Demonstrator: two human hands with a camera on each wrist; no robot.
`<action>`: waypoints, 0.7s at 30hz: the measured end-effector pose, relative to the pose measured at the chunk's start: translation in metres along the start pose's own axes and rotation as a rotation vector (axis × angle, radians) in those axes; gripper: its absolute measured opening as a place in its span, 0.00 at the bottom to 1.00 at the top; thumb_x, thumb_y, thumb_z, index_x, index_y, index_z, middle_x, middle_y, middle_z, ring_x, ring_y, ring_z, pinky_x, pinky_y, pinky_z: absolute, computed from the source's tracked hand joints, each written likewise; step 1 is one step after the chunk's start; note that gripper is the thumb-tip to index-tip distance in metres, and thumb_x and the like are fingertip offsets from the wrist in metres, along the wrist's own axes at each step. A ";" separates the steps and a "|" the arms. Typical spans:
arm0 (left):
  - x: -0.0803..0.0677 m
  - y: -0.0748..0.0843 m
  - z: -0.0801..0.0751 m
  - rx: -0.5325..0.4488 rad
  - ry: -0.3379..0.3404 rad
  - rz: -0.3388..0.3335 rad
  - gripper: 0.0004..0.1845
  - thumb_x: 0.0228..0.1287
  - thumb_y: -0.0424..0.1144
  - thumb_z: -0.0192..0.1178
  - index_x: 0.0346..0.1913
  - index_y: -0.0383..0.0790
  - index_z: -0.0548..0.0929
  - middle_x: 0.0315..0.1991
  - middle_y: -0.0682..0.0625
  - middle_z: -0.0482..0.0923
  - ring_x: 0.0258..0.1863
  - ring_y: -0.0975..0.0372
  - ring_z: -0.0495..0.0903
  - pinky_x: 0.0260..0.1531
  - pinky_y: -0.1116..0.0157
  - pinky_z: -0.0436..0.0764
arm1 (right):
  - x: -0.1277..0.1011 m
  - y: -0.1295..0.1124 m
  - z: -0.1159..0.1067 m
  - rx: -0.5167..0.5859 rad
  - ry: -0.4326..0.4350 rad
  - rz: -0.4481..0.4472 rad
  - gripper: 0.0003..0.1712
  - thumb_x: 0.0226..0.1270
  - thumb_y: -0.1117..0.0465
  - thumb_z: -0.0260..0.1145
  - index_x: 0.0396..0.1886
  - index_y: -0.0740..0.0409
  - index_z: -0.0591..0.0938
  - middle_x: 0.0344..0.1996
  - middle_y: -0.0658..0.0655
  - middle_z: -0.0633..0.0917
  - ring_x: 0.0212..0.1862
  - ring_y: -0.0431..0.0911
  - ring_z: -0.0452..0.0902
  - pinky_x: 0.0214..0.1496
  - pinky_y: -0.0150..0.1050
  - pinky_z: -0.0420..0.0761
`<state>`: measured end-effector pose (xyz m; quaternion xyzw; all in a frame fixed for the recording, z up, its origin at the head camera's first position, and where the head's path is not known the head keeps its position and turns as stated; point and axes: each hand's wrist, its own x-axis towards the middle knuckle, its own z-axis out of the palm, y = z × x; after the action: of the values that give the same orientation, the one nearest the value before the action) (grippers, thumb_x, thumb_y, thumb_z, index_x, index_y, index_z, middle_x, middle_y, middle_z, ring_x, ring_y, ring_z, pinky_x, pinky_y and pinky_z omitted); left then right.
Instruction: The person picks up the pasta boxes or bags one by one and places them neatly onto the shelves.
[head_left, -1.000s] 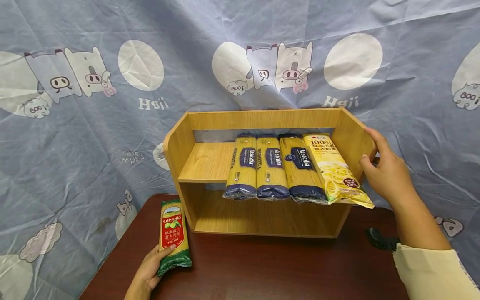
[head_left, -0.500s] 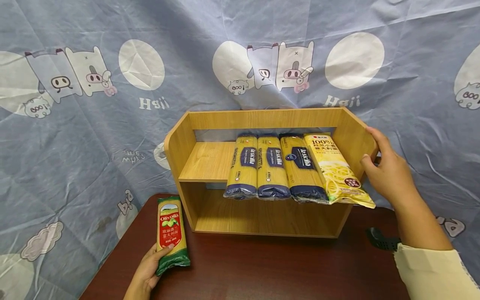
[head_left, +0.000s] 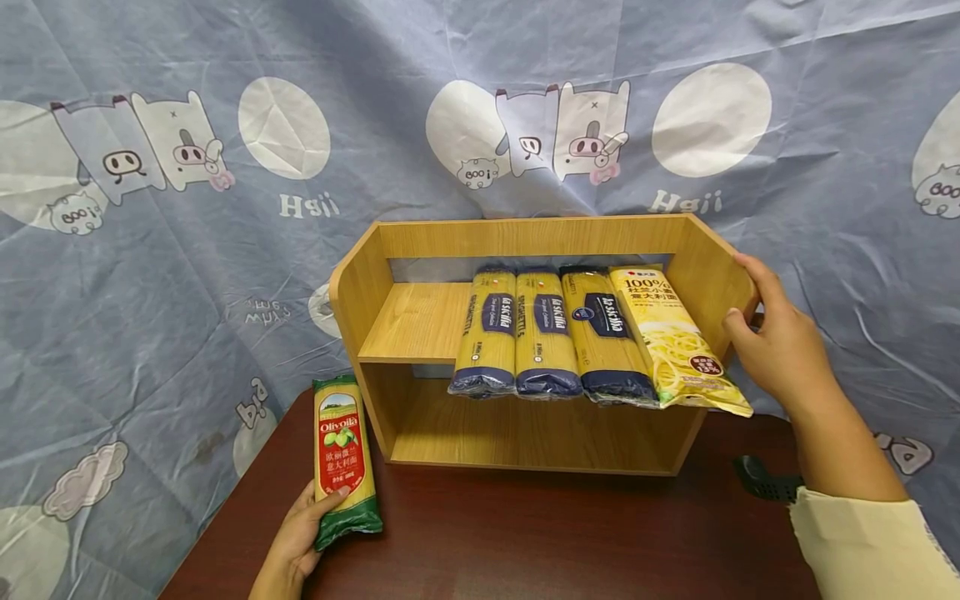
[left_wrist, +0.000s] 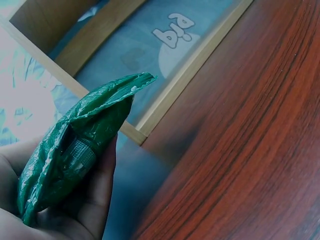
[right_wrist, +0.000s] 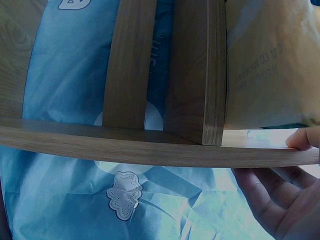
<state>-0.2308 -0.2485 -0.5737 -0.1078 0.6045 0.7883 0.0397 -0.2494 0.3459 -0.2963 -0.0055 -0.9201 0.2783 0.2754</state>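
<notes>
My left hand [head_left: 300, 527] grips the lower end of a pasta packet [head_left: 341, 446] with a red label and green ends, left of the wooden shelf [head_left: 525, 237]. In the left wrist view the packet's green end [left_wrist: 82, 142] lies between thumb and fingers. My right hand [head_left: 780, 342] grips the shelf's right side panel, its thumb inside and its fingers [right_wrist: 260, 192] outside. On the upper board lie several spaghetti packets with blue ends [head_left: 546, 333], side by side. A yellow noodle packet [head_left: 671, 342] sits rightmost, close to my right thumb, its lower end jutting past the board.
The shelf's lower level [head_left: 517, 425] lies under the packets. A bare strip of upper board [head_left: 412, 321] shows at the left. The shelf stands on a dark red table [head_left: 517, 533]. A black object [head_left: 761, 479] is by my right forearm. A patterned cloth [head_left: 375, 108] hangs behind.
The green-ended packet has first shifted slightly left, then its upper end has risen a little in the head view. My right hand keeps its grip on the side panel.
</notes>
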 end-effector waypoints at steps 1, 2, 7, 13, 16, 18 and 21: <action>0.000 0.000 0.000 0.002 -0.009 0.009 0.21 0.74 0.38 0.58 0.64 0.45 0.65 0.41 0.55 0.87 0.39 0.62 0.87 0.37 0.63 0.86 | 0.000 0.000 0.000 -0.001 0.000 0.001 0.40 0.74 0.58 0.51 0.82 0.33 0.50 0.52 0.78 0.78 0.58 0.77 0.75 0.40 0.62 0.76; -0.001 0.001 0.000 0.000 -0.014 0.015 0.20 0.74 0.38 0.57 0.63 0.46 0.65 0.41 0.55 0.87 0.39 0.63 0.87 0.37 0.63 0.86 | 0.000 0.000 0.000 -0.002 0.000 0.002 0.40 0.74 0.58 0.51 0.82 0.33 0.50 0.52 0.78 0.78 0.58 0.77 0.75 0.41 0.62 0.75; -0.001 0.002 -0.001 -0.008 -0.050 0.047 0.20 0.75 0.36 0.55 0.64 0.49 0.64 0.42 0.57 0.87 0.40 0.63 0.87 0.38 0.64 0.86 | 0.001 0.000 -0.001 0.000 0.000 0.004 0.41 0.74 0.58 0.51 0.82 0.32 0.50 0.54 0.81 0.77 0.57 0.77 0.75 0.41 0.63 0.76; -0.002 0.005 -0.003 -0.016 -0.072 0.057 0.23 0.76 0.36 0.54 0.67 0.48 0.61 0.43 0.57 0.87 0.41 0.64 0.87 0.39 0.64 0.86 | 0.001 0.000 -0.001 -0.003 0.005 0.000 0.41 0.73 0.58 0.51 0.82 0.33 0.51 0.50 0.76 0.79 0.57 0.76 0.76 0.39 0.60 0.75; -0.002 0.006 -0.004 -0.009 -0.085 0.074 0.24 0.76 0.36 0.54 0.69 0.50 0.60 0.45 0.58 0.86 0.42 0.64 0.86 0.40 0.64 0.86 | 0.001 0.000 0.000 -0.002 0.007 -0.008 0.41 0.73 0.58 0.51 0.82 0.34 0.51 0.47 0.75 0.79 0.57 0.77 0.76 0.39 0.60 0.76; -0.002 0.006 -0.004 -0.007 -0.094 0.088 0.25 0.76 0.36 0.54 0.70 0.50 0.60 0.46 0.58 0.86 0.43 0.63 0.86 0.41 0.63 0.86 | 0.001 0.000 0.000 -0.006 0.010 -0.012 0.40 0.74 0.58 0.51 0.82 0.34 0.51 0.46 0.73 0.79 0.57 0.76 0.76 0.39 0.59 0.76; -0.002 0.007 -0.004 -0.010 -0.114 0.105 0.27 0.76 0.35 0.54 0.71 0.52 0.59 0.48 0.59 0.86 0.44 0.63 0.86 0.42 0.63 0.86 | 0.001 0.001 0.000 -0.012 0.012 -0.014 0.40 0.74 0.58 0.51 0.82 0.34 0.51 0.45 0.73 0.79 0.57 0.76 0.76 0.38 0.58 0.75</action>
<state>-0.2301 -0.2540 -0.5679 -0.0310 0.6023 0.7970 0.0322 -0.2501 0.3467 -0.2967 -0.0022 -0.9202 0.2708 0.2828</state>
